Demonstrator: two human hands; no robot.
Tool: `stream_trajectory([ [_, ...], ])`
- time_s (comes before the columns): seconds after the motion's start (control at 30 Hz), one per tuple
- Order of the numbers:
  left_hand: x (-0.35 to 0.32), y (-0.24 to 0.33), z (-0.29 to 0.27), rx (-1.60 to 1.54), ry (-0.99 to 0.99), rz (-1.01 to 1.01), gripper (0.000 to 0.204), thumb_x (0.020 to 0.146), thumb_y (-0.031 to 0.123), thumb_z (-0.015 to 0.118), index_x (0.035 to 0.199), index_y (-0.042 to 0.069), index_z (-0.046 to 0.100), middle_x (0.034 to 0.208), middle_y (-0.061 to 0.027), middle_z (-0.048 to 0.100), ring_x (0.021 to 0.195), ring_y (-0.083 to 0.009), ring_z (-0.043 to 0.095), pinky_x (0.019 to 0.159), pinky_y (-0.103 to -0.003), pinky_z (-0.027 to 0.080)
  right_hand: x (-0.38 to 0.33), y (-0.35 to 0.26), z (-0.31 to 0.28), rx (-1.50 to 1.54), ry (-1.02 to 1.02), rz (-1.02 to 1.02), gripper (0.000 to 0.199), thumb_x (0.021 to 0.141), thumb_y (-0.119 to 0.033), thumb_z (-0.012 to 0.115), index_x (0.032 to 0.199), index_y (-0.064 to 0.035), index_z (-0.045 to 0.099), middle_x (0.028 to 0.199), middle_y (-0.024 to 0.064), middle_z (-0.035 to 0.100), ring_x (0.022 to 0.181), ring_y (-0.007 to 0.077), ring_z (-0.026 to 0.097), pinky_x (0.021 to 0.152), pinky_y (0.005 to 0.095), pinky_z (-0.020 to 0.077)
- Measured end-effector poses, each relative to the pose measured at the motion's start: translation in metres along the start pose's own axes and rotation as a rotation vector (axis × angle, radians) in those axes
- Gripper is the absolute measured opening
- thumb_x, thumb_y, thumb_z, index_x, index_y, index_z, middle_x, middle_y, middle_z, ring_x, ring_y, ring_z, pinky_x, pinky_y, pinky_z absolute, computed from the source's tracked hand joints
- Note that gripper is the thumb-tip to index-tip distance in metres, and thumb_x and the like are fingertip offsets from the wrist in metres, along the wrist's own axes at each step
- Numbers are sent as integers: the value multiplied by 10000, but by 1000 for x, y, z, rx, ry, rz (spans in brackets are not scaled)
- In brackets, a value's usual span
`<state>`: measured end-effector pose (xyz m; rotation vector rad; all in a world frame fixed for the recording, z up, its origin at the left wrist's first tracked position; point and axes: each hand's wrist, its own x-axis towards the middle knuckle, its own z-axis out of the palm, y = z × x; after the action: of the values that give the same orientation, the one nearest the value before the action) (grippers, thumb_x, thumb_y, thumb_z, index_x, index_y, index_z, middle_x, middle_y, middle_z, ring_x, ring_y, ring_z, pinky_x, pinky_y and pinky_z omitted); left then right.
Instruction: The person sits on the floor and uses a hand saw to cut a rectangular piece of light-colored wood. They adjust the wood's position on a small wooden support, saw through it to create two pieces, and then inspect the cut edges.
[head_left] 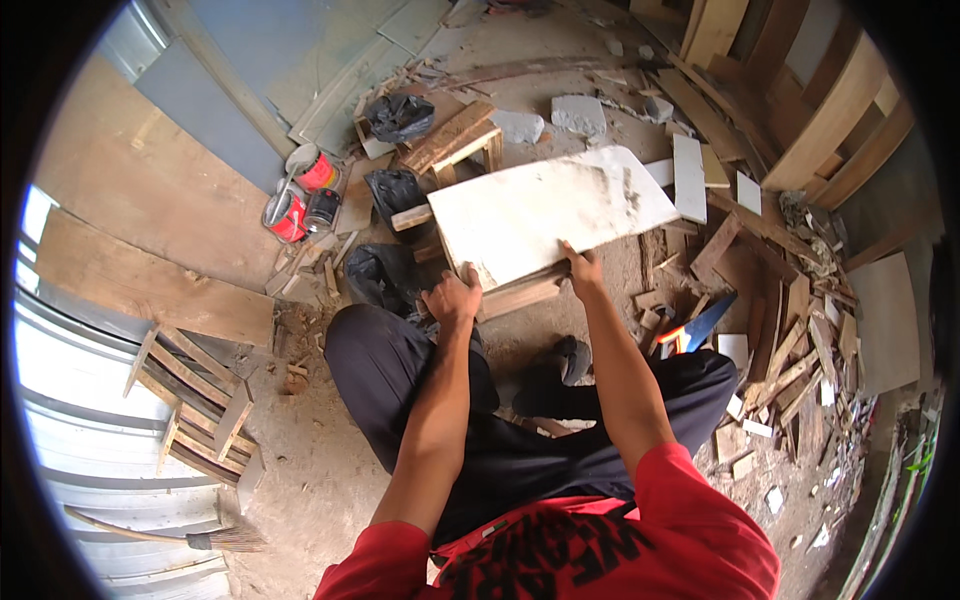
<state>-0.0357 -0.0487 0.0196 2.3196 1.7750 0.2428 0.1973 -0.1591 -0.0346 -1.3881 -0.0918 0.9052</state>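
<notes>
Past knees [365,335], white board [545,215], long axis rightward; both hands' [454,298] [586,274] fingers [568,248] clamping near edge.

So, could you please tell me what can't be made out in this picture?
- Head view: the underside of the white board, which faces away from the camera.
- Head view: some fingers of the left hand and right hand, hidden by the board or the hands themselves.
- Head view: the wood piece below, partly covered by the board.
- Head view: whatever the black bag may hold, hidden by its folds.
</notes>
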Motion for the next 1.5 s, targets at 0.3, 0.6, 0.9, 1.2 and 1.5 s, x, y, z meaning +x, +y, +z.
stream_trajectory([
  [0.3, -4, 75, 47, -159, 112, 328, 550, 916, 496, 446, 968, -12, 650, 821, -229, 687, 804, -380, 660, 943, -485, 392, -17, -41, -100, 41, 224, -243, 433, 835, -144, 743, 1162, 96, 591, 1144, 136, 637, 1035, 207, 577, 898, 330, 438],
  [0.6, -11, 106, 63, -85, 55, 358, 463, 943, 432, 464, 1162, 35, 555, 1117, -172, 623, 1059, -319, 589, 958, -528, 367, -25, -27, -120, 96, 263, -263, 448, 890, -153, 693, 1260, 35, 524, 1242, 118, 579, 1097, 201, 548, 902, 349, 444],
  [0.9, -3, 86, 74, -471, 162, 523, 450, 893, 331, 603, 1274, 93, 592, 1176, -103, 586, 1085, -280, 565, 946, -467, 400, -12, -3, -149, 224, 329, -246, 233, 947, -239, 620, 1066, -62, 524, 1092, 59, 580, 1035, 217, 580, 839, 425, 515],
  [1.2, 36, 61, 77, -869, -252, 593, 462, 922, 243, 453, 1333, 51, 540, 1381, -163, 490, 1277, -301, 458, 1059, -384, 354, -7, 0, -145, 285, 358, -278, 515, 941, -215, 628, 1346, -8, 385, 1313, 148, 497, 1176, 296, 529, 888, 434, 502],
  [1.5, 36, 61, 68, -1283, -639, 448, 495, 919, 237, 463, 1332, -30, 519, 1378, -161, 520, 1292, -228, 450, 1078, -306, 309, 0, 1, -149, 251, 426, -239, 459, 931, -224, 643, 1289, -46, 419, 1292, 132, 507, 1164, 259, 519, 873, 439, 487],
])
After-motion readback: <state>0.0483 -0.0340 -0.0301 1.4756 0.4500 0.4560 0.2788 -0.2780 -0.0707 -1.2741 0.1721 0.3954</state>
